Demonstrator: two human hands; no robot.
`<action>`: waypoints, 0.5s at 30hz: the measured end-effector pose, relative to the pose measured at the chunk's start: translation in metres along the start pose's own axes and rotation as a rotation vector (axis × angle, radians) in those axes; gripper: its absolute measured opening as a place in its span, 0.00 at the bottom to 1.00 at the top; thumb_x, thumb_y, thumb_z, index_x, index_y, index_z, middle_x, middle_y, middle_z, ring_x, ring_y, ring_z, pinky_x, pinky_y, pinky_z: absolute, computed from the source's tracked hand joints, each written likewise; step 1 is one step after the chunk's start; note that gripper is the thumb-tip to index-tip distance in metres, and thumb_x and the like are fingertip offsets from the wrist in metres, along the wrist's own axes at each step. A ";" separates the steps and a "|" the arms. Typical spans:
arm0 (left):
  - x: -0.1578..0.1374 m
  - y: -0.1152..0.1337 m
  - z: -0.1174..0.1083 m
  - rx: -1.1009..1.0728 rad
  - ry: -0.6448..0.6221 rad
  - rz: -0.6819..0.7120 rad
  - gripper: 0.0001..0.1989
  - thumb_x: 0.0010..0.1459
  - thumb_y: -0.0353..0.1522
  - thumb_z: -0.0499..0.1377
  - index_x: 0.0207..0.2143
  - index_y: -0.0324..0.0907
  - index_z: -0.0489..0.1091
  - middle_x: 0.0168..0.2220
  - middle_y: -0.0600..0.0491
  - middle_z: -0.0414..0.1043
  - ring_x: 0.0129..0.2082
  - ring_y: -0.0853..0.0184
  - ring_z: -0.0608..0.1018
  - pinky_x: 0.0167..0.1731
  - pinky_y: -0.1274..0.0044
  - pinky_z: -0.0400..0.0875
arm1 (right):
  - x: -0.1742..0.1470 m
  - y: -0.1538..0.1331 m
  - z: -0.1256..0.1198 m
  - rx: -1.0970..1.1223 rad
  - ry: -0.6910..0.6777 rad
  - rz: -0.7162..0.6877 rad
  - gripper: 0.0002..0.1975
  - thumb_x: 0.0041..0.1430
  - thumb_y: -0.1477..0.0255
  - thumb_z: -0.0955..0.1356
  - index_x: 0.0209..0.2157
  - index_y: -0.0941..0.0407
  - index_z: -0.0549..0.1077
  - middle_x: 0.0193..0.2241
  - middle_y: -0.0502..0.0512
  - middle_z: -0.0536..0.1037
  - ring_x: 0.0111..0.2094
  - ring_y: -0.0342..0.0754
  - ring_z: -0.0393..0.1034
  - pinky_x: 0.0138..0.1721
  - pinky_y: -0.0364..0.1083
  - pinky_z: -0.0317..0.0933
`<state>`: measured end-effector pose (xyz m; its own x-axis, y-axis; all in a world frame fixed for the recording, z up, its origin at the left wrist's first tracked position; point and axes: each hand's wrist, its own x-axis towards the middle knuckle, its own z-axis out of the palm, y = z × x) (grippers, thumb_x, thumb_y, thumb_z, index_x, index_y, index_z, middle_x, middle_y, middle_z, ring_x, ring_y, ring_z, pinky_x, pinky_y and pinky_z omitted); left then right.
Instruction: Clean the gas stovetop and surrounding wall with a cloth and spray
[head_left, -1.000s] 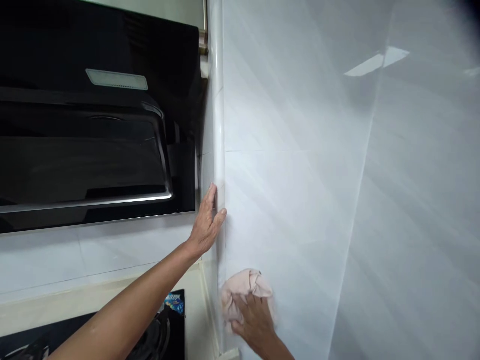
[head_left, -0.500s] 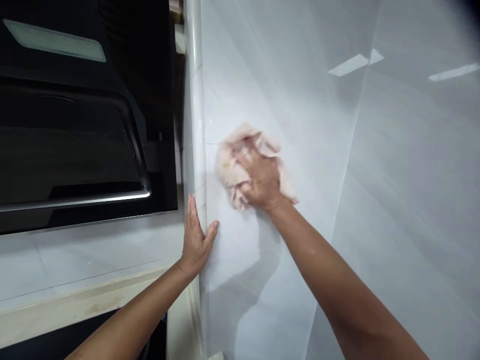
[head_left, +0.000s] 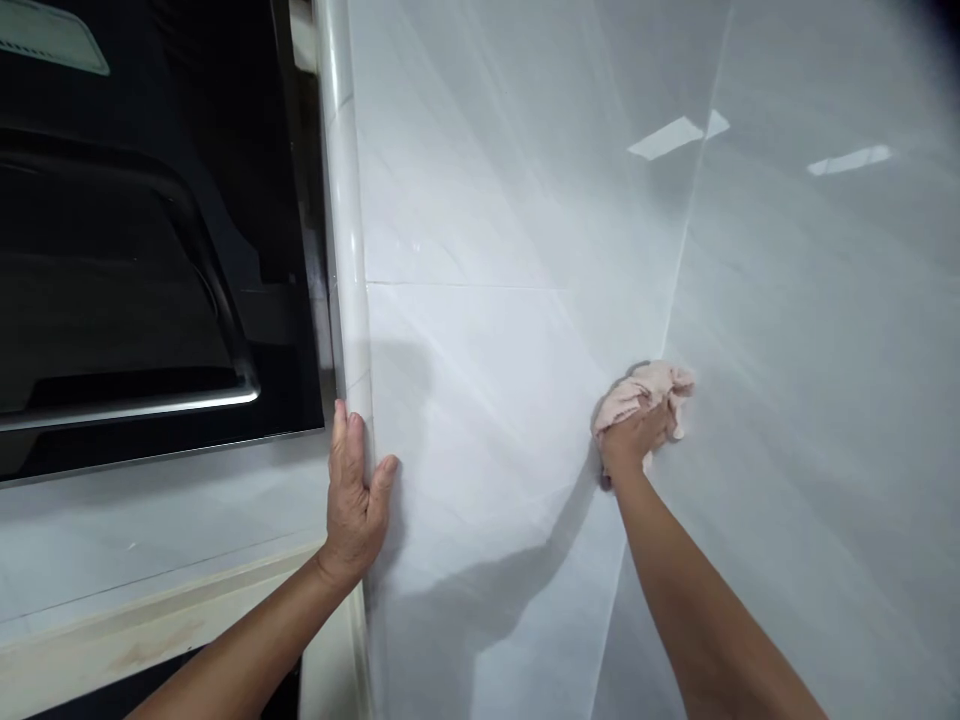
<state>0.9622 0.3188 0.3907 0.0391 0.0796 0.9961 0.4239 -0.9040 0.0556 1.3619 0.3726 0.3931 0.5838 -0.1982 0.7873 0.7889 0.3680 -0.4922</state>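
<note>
My right hand [head_left: 636, 440] is closed on a crumpled pale pink cloth [head_left: 646, 392], pressed against the glossy tiled wall [head_left: 480, 400] at its inner corner. Part of the fingers is hidden by the cloth's folds. On the left, my left hand [head_left: 355, 505] rests flat with its fingers stretched up and thumb apart, touching the rounded white edge trim [head_left: 349, 250] of the wall. Nothing is held in it.
A black glossy range hood [head_left: 150, 300] hangs left of the trim, its lower edge close to my left hand. Below it runs a cream ledge [head_left: 150, 625], with a dark surface [head_left: 97, 695] under my left forearm. A second tiled wall [head_left: 825, 450] meets the first at the right.
My right hand has carried the cloth right and downward, from near the trim to the inner corner. My left hand stays on the trim, while the view has shifted slightly right.
</note>
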 end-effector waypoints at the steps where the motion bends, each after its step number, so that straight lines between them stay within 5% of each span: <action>1: 0.000 0.001 0.000 -0.006 -0.001 0.006 0.33 0.67 0.34 0.53 0.69 0.61 0.42 0.73 0.56 0.34 0.72 0.62 0.44 0.69 0.60 0.42 | -0.005 -0.007 0.006 -0.010 0.035 0.060 0.29 0.69 0.60 0.48 0.62 0.64 0.57 0.58 0.78 0.60 0.62 0.68 0.49 0.59 0.68 0.44; 3: 0.001 0.002 0.000 -0.029 -0.007 -0.003 0.30 0.68 0.33 0.52 0.68 0.61 0.48 0.73 0.58 0.33 0.72 0.62 0.43 0.69 0.61 0.43 | -0.018 -0.036 0.017 -0.017 0.074 0.132 0.32 0.68 0.57 0.52 0.62 0.66 0.55 0.58 0.80 0.60 0.61 0.70 0.52 0.58 0.70 0.45; 5: 0.001 0.004 0.000 -0.050 -0.012 -0.022 0.26 0.68 0.33 0.51 0.65 0.61 0.55 0.73 0.60 0.32 0.72 0.63 0.43 0.69 0.62 0.43 | -0.041 -0.079 0.018 0.007 0.026 0.050 0.34 0.65 0.53 0.58 0.62 0.65 0.56 0.59 0.78 0.60 0.62 0.68 0.53 0.60 0.67 0.47; 10: 0.002 -0.002 -0.004 -0.026 -0.029 0.028 0.26 0.68 0.33 0.51 0.66 0.61 0.54 0.73 0.59 0.32 0.72 0.62 0.45 0.69 0.61 0.43 | -0.128 -0.182 -0.016 0.111 -0.394 -0.718 0.39 0.56 0.49 0.68 0.62 0.55 0.60 0.62 0.70 0.58 0.64 0.70 0.48 0.59 0.71 0.46; 13: 0.003 -0.009 -0.005 0.033 -0.047 0.075 0.29 0.67 0.35 0.53 0.68 0.61 0.50 0.73 0.57 0.32 0.72 0.59 0.45 0.68 0.59 0.44 | -0.134 -0.185 -0.025 0.185 -0.566 -0.983 0.32 0.56 0.49 0.68 0.57 0.49 0.67 0.57 0.60 0.67 0.61 0.64 0.55 0.60 0.66 0.48; 15: 0.003 -0.010 -0.005 0.082 -0.047 0.080 0.30 0.68 0.35 0.52 0.69 0.60 0.46 0.73 0.56 0.34 0.72 0.59 0.46 0.68 0.58 0.44 | -0.105 -0.159 -0.019 0.177 -0.598 -0.957 0.31 0.56 0.49 0.68 0.56 0.51 0.69 0.52 0.59 0.72 0.57 0.62 0.61 0.59 0.64 0.51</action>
<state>0.9531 0.3262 0.3933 0.1177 0.0298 0.9926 0.4898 -0.8713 -0.0320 1.1788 0.3181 0.3818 -0.4645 -0.0195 0.8854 0.7951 0.4311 0.4267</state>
